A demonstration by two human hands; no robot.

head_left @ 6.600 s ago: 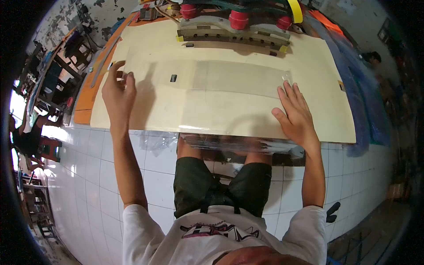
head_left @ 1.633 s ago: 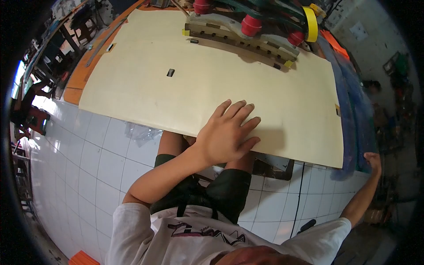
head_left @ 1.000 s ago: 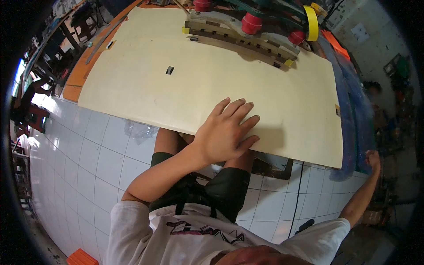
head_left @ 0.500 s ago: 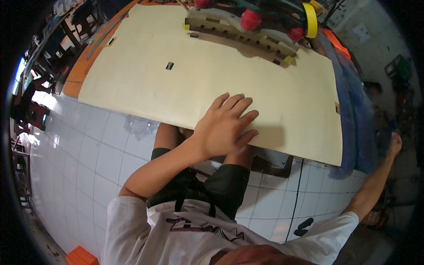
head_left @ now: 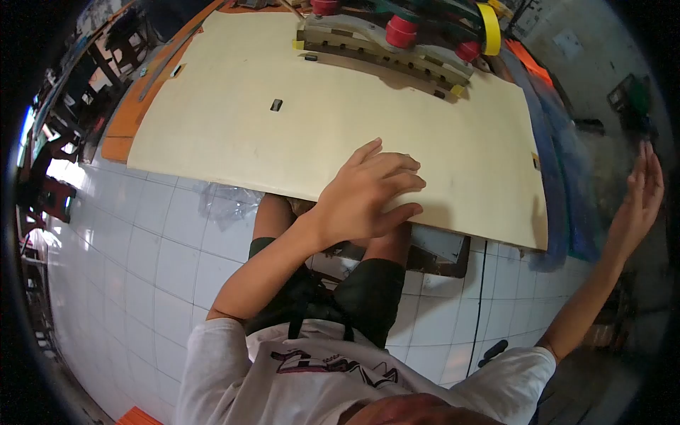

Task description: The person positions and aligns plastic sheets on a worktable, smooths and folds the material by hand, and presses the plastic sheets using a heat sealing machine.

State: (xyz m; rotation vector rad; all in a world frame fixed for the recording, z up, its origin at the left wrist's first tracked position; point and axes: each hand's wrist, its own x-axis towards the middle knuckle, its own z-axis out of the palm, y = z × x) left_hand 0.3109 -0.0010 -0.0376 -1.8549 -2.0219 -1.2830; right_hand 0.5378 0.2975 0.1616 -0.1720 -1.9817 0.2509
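The left hand, fingers loosely spread, is over the near edge of the cream sheet on the orange tabletop; contact is unclear. The right hand, fingers straight and close together, is beyond the blue plastic. Crumpled clear plastic shows below the near edge; whether it contains anything, I cannot tell.

L hand half-curled, R hand ext. outward
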